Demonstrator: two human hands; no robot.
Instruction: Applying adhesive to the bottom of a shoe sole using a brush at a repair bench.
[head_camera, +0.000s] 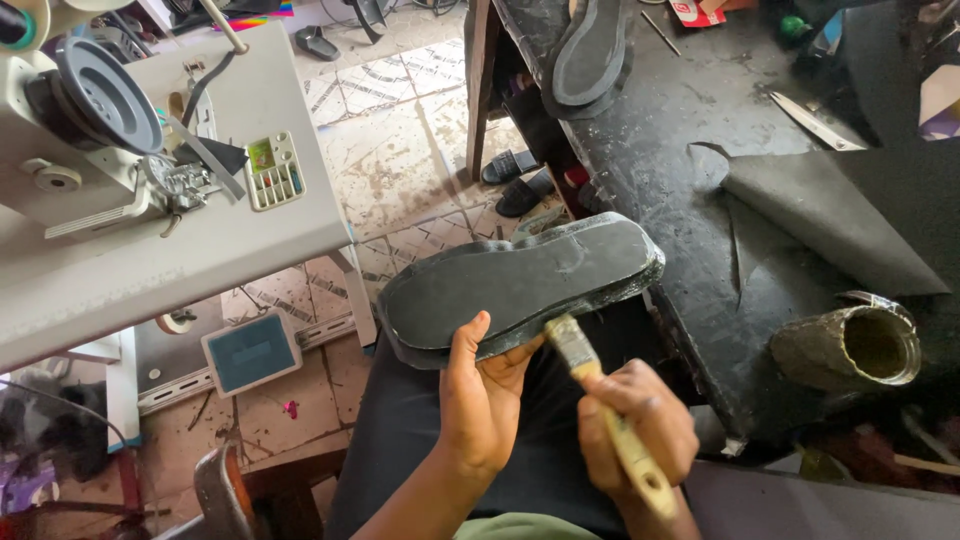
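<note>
My left hand (480, 395) holds a black shoe sole (520, 285) flat over my lap, thumb on its top face near the heel end. My right hand (640, 420) grips a wooden-handled paintbrush (605, 400) whose pale bristles touch the sole's near edge. The sole's rim looks shiny and wet.
A glue-crusted tin can (855, 347) lies on the black workbench (680, 150) at right, beside a dark sheet of material (830, 215) and a blade (815, 122). More soles (590, 55) lie at the bench's far end. A white sewing machine table (150, 200) stands to the left; sandals (520, 180) rest on the tiled floor.
</note>
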